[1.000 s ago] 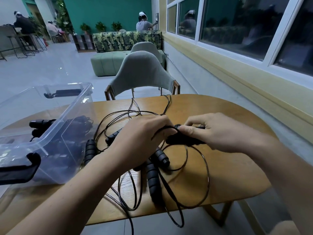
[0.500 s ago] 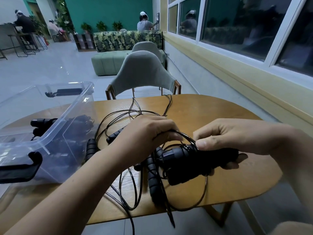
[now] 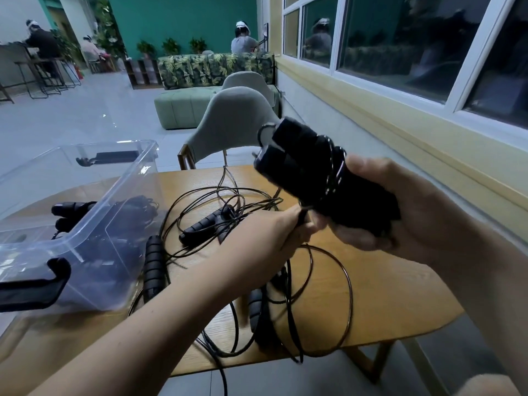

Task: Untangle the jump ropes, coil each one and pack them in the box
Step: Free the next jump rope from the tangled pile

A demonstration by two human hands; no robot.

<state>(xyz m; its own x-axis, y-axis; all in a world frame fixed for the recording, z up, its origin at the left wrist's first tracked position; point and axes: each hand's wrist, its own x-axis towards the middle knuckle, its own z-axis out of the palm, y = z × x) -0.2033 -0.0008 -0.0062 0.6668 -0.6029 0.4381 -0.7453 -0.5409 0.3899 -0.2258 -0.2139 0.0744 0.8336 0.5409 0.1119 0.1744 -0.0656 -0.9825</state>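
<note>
Up it comes! The right hand (image 3: 400, 212) has lifted the paired handles (image 3: 300, 167) off the table (image 3: 385, 295) to chest height, and turns of cord now band them. Its fingers are curled tight round the lower end of the two handles, which lie side by side, their long axis running from the palm up and to the left, toward the chair. Just below and left of them, the left hand (image 3: 265, 241) pinches the black cord (image 3: 347, 281) between fingertips and thumb. From there the slack drops to a wide loop on the table. So the next wrap likely turns on this: the free cord lies below and left of the handles, and the left hand is the nearer one to feed it.

Now the count. Two handles are in the right hand. One bundle (image 3: 71, 208) already sits in the clear box (image 3: 137, 150) at the left, with two handle ends showing. At least three loose handles lie in the tangle (image 3: 205, 224); a fourth I cannot confirm.
</note>
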